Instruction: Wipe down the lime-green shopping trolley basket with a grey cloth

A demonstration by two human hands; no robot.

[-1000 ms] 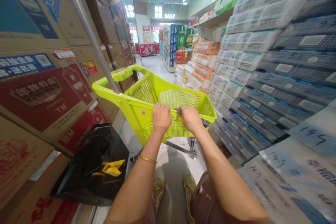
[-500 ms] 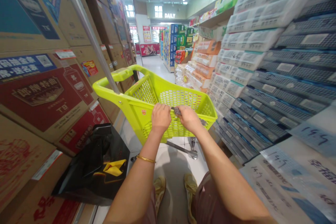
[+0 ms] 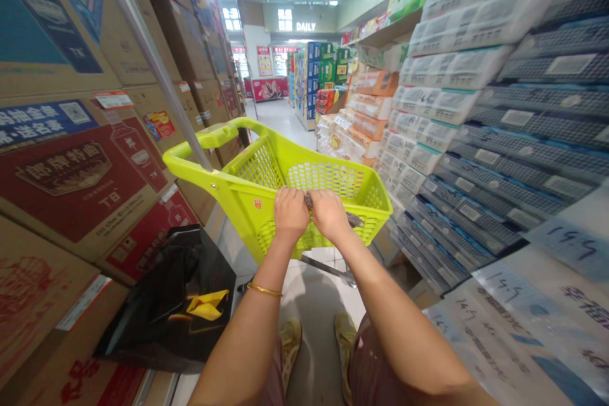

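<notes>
Lime-green cart [image 3: 259, 168] at frame centre, with no goods visible inside. Left hand [image 3: 291, 212] and right hand [image 3: 328, 214] each have a closed grip on its near rim, a small dark object [image 3: 354, 220] pinched there too. In this tight aisle, its corner could clip the stacked packs [image 3: 428, 158] at right. A black bag [image 3: 157, 304], lower left, holds something yellow [image 3: 204, 303].

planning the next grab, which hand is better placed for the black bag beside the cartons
Left, probably: the black bag lies beside that arm, and the left hand grips the cart rim on that side. The right hand would have to cross over.
</notes>
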